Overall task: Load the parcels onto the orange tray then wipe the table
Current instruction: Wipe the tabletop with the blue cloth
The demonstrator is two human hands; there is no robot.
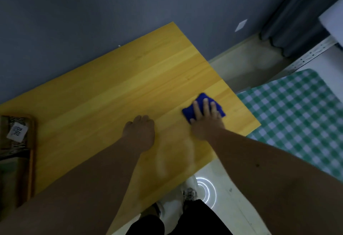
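Wiping table (115,86) with blue cloth (204,98) under flat right hand (206,121); left hand (140,132) curled, empty; parcels (11,136) already on orange tray (31,160).

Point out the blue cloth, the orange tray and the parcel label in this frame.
blue cloth (204,97): head view, on its exposed far edge above the fingers.
orange tray (32,160): head view, on its right rim.
parcel label (17,131): head view, on the white tag's middle.
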